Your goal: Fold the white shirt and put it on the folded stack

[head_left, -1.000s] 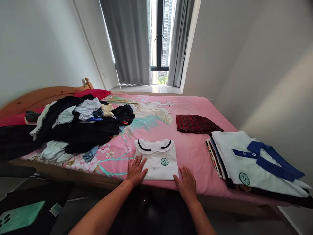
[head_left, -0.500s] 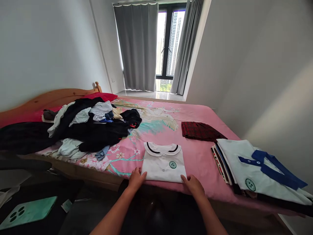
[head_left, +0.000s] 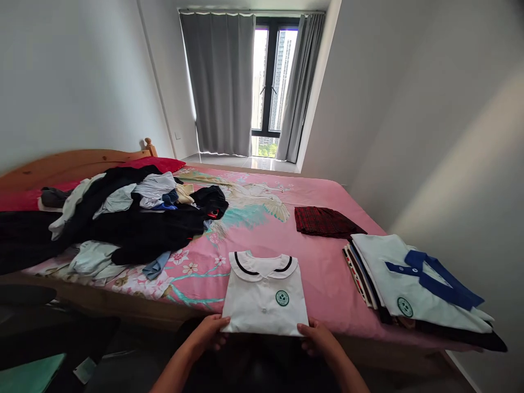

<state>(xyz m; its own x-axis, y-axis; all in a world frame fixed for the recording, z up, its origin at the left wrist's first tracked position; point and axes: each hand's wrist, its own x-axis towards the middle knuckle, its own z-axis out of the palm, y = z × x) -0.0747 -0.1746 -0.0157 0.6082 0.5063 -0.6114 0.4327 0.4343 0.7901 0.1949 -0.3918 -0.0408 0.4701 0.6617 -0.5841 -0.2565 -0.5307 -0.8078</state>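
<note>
A folded white shirt [head_left: 262, 295] with a black-striped round collar and a green badge lies partly over the near edge of the bed. My left hand [head_left: 208, 333] pinches its lower left corner, thumb on top and fingers underneath. At the lower right corner, my right hand [head_left: 319, 339] grips in the same way. To the right is a stack of folded clothes, topped by a white polo shirt [head_left: 380, 273] with a blue collar and a green badge. Behind that stack lies a folded dark red plaid garment [head_left: 327, 221].
A loose heap of clothes [head_left: 155, 229], mostly black with white and blue pieces, covers the bed's left side. The pink floral bed sheet [head_left: 254, 240] spreads beneath everything. A green phone [head_left: 30, 374] sits low at the left, beside a small card-like object [head_left: 85, 371].
Both hands have closed on the white shirt's lower corners and drawn it toward me over the bed's edge. The view has shifted slightly to the right.
</note>
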